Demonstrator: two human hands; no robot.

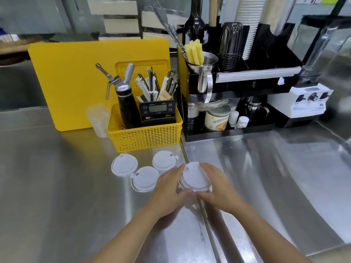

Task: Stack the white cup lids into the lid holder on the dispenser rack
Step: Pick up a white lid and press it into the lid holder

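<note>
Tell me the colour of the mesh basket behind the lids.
Yellow: the basket shows best in the head view, the only one given.

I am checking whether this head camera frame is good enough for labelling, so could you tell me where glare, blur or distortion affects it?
In the head view, broad glare streaks cross the steel counter; wide-angle distortion bends the blender and the black dispenser rack towards the edges; the white lids look overexposed with soft rims; both hands, left and right, stay fairly sharp.
</note>
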